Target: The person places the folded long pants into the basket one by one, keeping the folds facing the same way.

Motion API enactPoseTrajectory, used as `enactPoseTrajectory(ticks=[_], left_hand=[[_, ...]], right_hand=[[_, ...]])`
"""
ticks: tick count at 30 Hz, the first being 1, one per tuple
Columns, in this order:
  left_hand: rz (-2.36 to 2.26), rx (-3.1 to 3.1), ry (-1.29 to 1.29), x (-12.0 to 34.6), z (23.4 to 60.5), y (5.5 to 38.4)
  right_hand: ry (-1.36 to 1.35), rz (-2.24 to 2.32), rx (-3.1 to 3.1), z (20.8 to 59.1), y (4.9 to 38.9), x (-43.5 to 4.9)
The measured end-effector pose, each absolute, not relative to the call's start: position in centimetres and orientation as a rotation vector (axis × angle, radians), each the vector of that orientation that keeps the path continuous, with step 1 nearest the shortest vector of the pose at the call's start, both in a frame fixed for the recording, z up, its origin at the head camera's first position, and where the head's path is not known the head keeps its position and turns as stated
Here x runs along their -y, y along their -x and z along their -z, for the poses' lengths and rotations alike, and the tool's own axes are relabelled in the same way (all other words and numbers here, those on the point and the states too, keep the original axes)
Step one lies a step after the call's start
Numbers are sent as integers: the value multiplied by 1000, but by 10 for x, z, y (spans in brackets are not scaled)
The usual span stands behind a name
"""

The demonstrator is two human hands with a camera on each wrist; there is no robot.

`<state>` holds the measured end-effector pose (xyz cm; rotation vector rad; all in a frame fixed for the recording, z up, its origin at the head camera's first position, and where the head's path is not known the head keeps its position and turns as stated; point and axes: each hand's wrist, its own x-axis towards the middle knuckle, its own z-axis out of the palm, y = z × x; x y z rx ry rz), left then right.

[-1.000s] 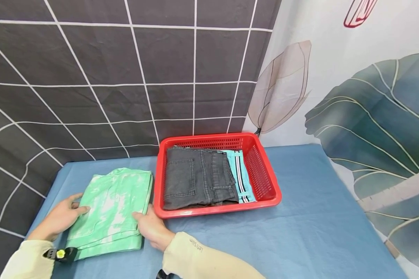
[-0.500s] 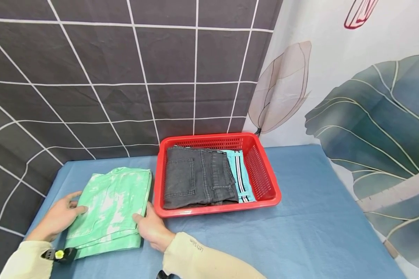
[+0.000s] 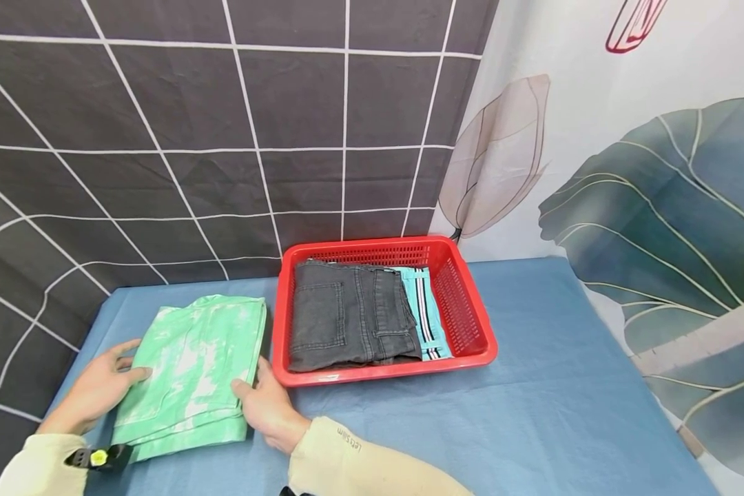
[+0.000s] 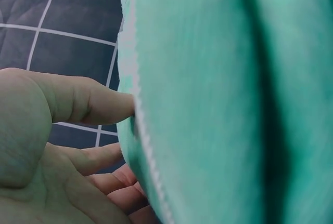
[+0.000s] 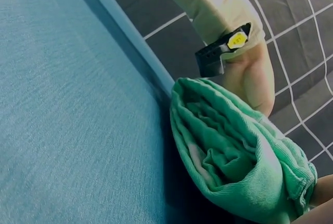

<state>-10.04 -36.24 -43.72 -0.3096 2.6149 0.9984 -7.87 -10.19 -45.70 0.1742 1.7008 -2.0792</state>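
Observation:
Folded green-and-white tie-dye pants [image 3: 189, 372] lie at the left of the head view, left of the basket. My left hand [image 3: 102, 382] grips their left edge; in the left wrist view its thumb [image 4: 99, 102] presses the stitched edge while the other fingers curl behind the cloth [image 4: 203, 99]. On the opposite edge, my right hand [image 3: 269, 406] pinches the pants, thumb on top and the other fingers mostly hidden. The right wrist view looks into the rolled layers of the pants [image 5: 250, 187], with the left hand [image 5: 257, 81] beyond them.
A red plastic basket [image 3: 480, 337] stands just right of the pants. Inside are folded dark grey jeans [image 3: 347, 317] and a light blue striped garment [image 3: 424, 310]. A blue cloth [image 3: 533, 399] covers the table. Behind it hangs a dark gridded curtain [image 3: 297, 103].
Both hands and the green pants have shifted slightly left, the left hand a bit more than the right. The grip on both edges is the same. The basket has not moved.

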Motion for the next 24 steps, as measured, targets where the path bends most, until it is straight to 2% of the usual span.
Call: enactPoseTrajectory(ticks=[6,24], left_hand=[[-1010,-2597,311,365,434,98],[-918,-2708,263,368,410,88]], right_hand=[[-167,2089,-1705,455,76,103],[80,2170,-1651,435,72,96]])
